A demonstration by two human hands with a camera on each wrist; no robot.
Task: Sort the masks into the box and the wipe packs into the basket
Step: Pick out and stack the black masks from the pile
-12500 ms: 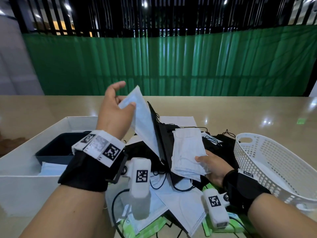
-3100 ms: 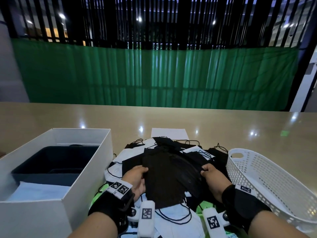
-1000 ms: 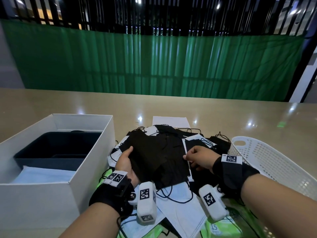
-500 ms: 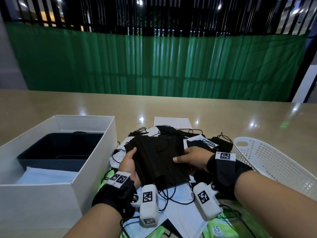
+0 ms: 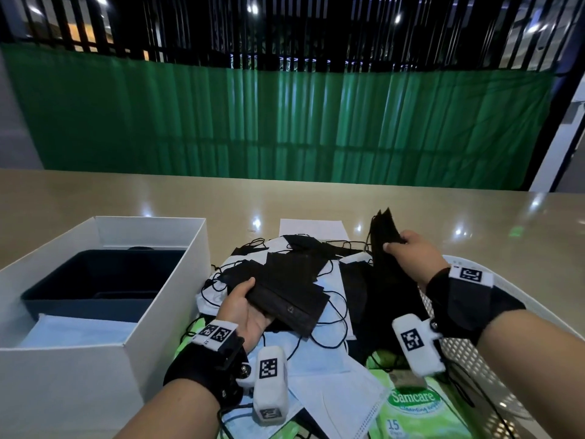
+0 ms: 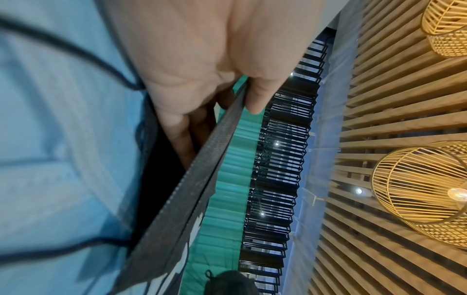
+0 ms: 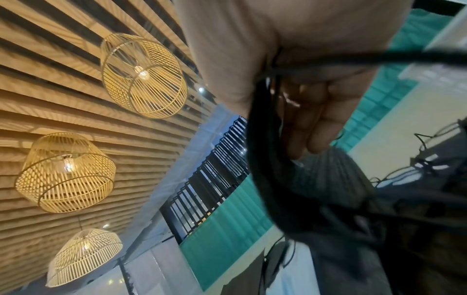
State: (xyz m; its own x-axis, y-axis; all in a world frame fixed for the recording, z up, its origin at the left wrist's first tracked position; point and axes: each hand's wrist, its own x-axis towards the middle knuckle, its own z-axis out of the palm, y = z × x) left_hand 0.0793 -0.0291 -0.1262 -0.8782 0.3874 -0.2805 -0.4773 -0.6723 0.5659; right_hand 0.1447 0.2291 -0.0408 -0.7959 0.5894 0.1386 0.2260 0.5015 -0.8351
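Masks (image 5: 278, 280) are piling mid-bench, so I'm splitting the black ones: my left hand (image 5: 243, 307) is pinching a flat stack (image 5: 286, 304), my right hand (image 5: 408, 256) is gripping another bunch (image 5: 384, 239) upright, probably readying both for the box (image 5: 152, 236) on the left.

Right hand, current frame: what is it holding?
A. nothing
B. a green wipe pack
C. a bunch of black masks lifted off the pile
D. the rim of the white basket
C: the right hand grips a bunch of black masks raised above the pile, with the white basket beneath its wrist.
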